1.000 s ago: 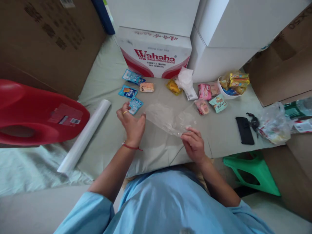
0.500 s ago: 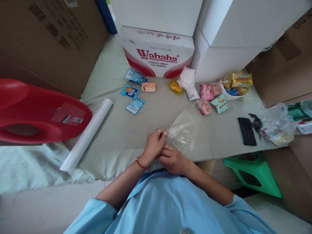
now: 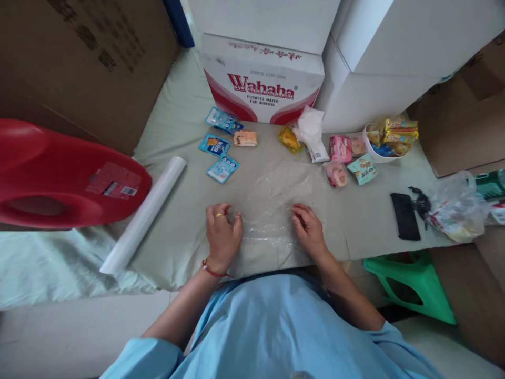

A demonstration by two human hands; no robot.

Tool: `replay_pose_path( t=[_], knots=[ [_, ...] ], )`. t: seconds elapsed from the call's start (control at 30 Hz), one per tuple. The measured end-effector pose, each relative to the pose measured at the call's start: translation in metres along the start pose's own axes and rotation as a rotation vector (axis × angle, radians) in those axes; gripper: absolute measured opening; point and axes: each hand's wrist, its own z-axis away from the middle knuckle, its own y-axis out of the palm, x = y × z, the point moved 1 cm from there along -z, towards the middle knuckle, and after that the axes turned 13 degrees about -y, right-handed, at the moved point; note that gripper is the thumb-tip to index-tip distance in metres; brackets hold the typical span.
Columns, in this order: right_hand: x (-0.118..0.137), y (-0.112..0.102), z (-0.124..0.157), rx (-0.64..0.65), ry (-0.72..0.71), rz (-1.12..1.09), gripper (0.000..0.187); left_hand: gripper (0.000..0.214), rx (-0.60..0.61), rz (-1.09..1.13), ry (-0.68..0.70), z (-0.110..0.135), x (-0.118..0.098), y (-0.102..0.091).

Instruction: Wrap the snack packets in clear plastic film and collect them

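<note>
A clear plastic bag is spread on the cloth-covered table between my two hands, its near edge toward my body. At its left side is my left hand, fingers curled loosely and thumb apart, with nothing visible in its grasp. My right hand lies by the bag's right side, thumb and fingers slightly apart; whether the fingertips touch the film I cannot tell. Beyond the bag are blue snack packets and a wrapped biscuit. Pink snack packs and a pale green packet lie farther right.
A white roll lies at left beside a red plastic jug. A Wahaha carton stands at the back, near a white bowl of snacks. A phone and a filled plastic bag are at right, above a green stool.
My hands have moved apart, the left one leftward and the right one rightward. The clear bag, bunched at my fingers before, now lies spread out flatter between them.
</note>
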Motion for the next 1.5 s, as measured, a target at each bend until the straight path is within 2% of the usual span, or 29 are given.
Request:
replay_pose_path(
  t=[0.03,0.1,0.2,0.27,0.37,0.47,0.63,0.7,0.8,0.87,0.97,1.1,1.17,1.27,1.33,1.4,1.5],
  knots=[
    [0.002,0.001,-0.001,0.009,-0.014,0.0,0.026,0.021,-0.03,-0.056,0.121,0.002,-0.003,-0.003],
    [0.006,0.003,-0.002,0.032,-0.052,0.005,0.024,0.027,0.052,-0.145,0.386,0.002,-0.014,-0.004],
    [0.01,0.004,-0.005,0.074,-0.127,0.031,0.024,0.049,0.364,-0.262,0.718,-0.006,-0.032,0.001],
    [0.011,0.002,-0.004,0.107,-0.17,0.068,0.027,0.058,0.516,-0.36,0.787,-0.015,-0.038,0.008],
    [0.003,-0.008,0.002,0.135,-0.182,0.134,0.031,0.059,0.643,-0.483,0.726,-0.024,-0.034,0.018],
    [-0.01,-0.023,0.014,0.097,-0.118,0.164,0.032,0.057,0.678,-0.48,0.673,-0.022,-0.019,0.023],
    [-0.016,-0.039,0.021,0.04,0.027,0.078,0.031,0.055,0.624,-0.361,0.605,-0.011,-0.01,0.021],
    [-0.012,-0.039,0.017,0.046,0.009,0.079,0.03,0.052,0.581,-0.317,0.556,-0.01,-0.014,0.022],
    [-0.005,-0.032,0.011,0.122,-0.095,0.137,0.033,0.051,0.464,-0.314,0.476,-0.013,-0.021,0.024],
    [-0.005,-0.027,0.011,0.19,-0.145,0.186,0.038,0.051,0.416,-0.361,0.476,-0.016,-0.022,0.025],
    [-0.013,-0.028,0.02,0.234,-0.124,0.286,0.047,0.054,0.418,-0.418,0.528,-0.019,-0.013,0.021],
    [-0.031,-0.05,0.036,0.199,-0.04,0.365,0.048,0.061,0.415,-0.464,0.523,-0.014,0.004,0.008],
    [-0.035,-0.064,0.034,0.152,-0.008,0.385,0.048,0.064,0.42,-0.489,0.507,-0.008,0.008,0.003],
    [-0.03,-0.075,0.001,0.11,-0.026,0.379,0.041,0.067,0.42,-0.5,0.491,0.001,0.009,-0.002],
    [-0.018,-0.065,-0.04,0.163,-0.108,0.328,0.032,0.067,0.411,-0.49,0.482,0.003,0.009,-0.002],
    [0.0,-0.037,-0.092,0.269,-0.237,0.275,0.027,0.067,0.412,-0.48,0.477,0.004,0.008,-0.002],
    [0.028,0.031,-0.172,0.526,-0.465,0.264,0.032,0.066,0.426,-0.474,0.471,0.002,0.007,-0.003]
  ],
)
